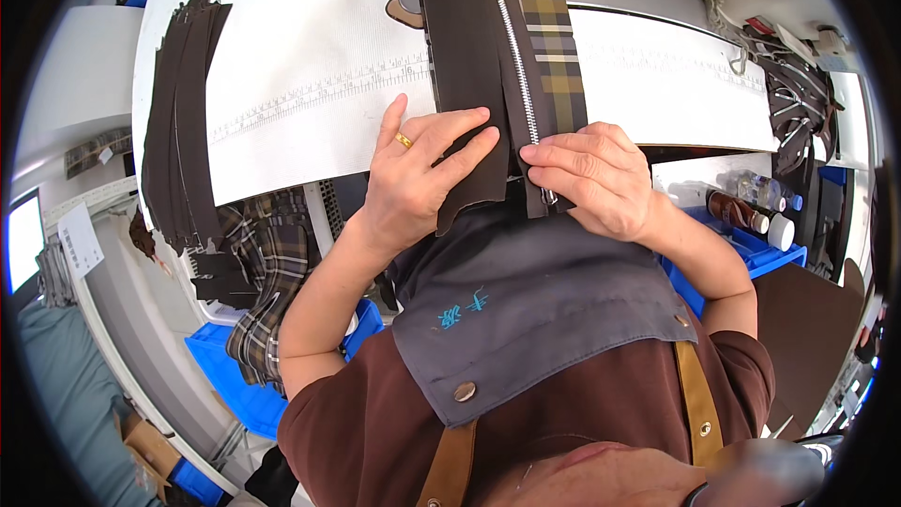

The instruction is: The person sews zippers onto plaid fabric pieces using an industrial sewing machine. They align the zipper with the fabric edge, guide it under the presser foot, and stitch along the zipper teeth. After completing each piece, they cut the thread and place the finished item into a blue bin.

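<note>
A dark brown fabric strip (465, 56) runs away from me over the white table, its near end curling at the table's front edge. Beside it lies a silver-toothed zipper (511, 33) on dark tape, with yellow-and-grey plaid fabric (554, 61) along its right side. My left hand (413, 169), with a gold ring on it, rests on the brown strip with fingers spread; its thumb is not clearly visible. The fingers of my right hand (596, 178) are pressed together on the zipper tape near its lower end.
A stack of dark fabric strips (183, 113) hangs over the table's left edge. Ruler markings cross the white tabletop (282, 38). Plaid pieces (272, 272) drape over a blue bin (235, 380) at lower left. Bottles (741, 211) lie in a blue tray (784, 258) on the right.
</note>
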`<state>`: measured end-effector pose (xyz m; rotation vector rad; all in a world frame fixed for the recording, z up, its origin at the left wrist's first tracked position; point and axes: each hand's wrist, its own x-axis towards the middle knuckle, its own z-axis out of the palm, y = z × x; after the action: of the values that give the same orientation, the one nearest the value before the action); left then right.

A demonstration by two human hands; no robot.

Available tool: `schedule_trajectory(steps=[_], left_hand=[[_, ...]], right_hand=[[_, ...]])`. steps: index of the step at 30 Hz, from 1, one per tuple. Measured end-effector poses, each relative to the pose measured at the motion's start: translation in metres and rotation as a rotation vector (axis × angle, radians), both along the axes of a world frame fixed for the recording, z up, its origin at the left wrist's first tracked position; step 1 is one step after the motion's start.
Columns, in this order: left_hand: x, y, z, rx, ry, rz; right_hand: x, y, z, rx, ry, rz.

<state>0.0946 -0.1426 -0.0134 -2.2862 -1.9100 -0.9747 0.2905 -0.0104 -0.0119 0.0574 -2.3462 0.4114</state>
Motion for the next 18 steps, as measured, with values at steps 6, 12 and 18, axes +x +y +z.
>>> schedule_trajectory(steps=[6,12,18], left_hand=[[-0.002,-0.003,-0.002,0.030,-0.086,-0.004],[-0.002,-0.001,-0.001,0.024,-0.083,-0.003],[0.000,-0.001,-0.003,0.021,-0.085,0.009]], right_hand=[[-0.003,-0.009,0.003,0.016,-0.099,-0.022],[-0.004,-0.010,0.008,0.000,-0.119,-0.015],[-0.010,-0.015,0.006,0.043,-0.097,-0.017]])
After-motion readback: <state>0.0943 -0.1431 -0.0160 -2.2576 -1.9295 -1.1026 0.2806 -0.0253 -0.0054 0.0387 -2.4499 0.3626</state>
